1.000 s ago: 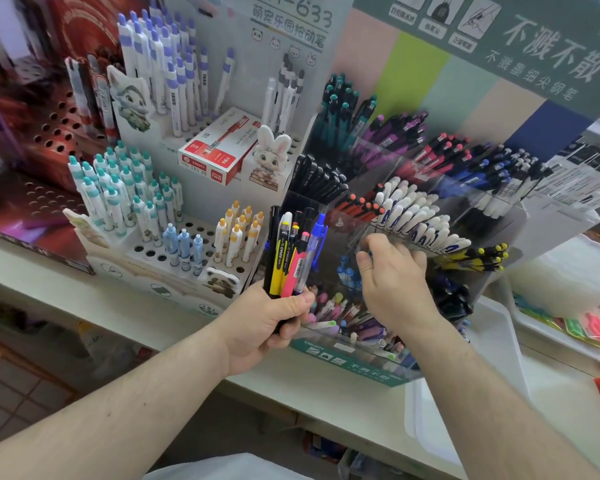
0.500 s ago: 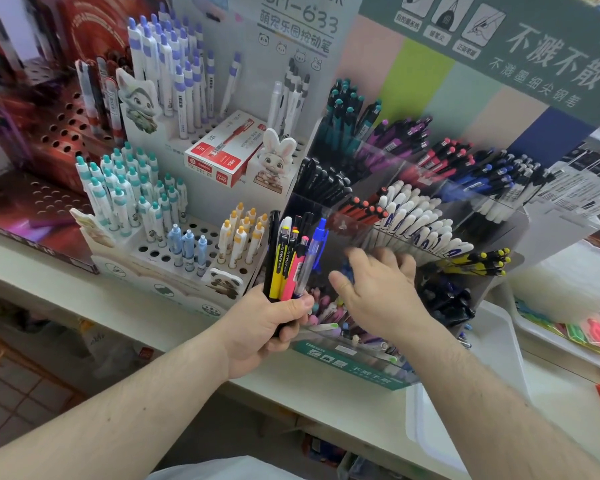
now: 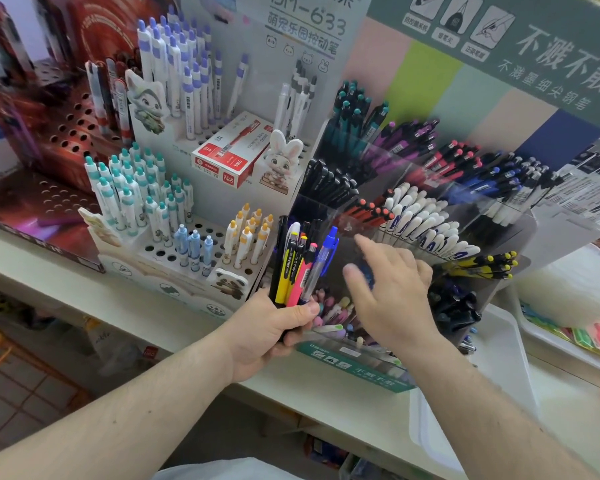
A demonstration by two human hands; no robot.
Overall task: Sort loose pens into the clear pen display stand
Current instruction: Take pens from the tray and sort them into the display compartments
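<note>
My left hand (image 3: 274, 332) grips a bunch of loose pens (image 3: 300, 263), black, yellow, pink and clear-blue, held upright at the front left corner of the clear pen display stand (image 3: 413, 178). The stand's tiered compartments hold black, orange-tipped, white, purple, red and blue pens. My right hand (image 3: 392, 292) hovers over the stand's lower front compartments with fingers spread and blurred, pointing left toward the bunch. It seems to hold nothing. Pastel pens (image 3: 336, 311) lie in the front compartment under it.
A white cardboard pen display (image 3: 174, 268) with teal, purple and yellow-capped pens stands to the left, a red-and-white pen box (image 3: 232, 150) on it. A white tray (image 3: 499, 344) sits right of the stand. The shelf edge (image 3: 187, 337) runs along the front.
My right hand has pulled back from the white-pen compartment and moved left and down toward the bunch. My left hand and its pens have stayed in place.
</note>
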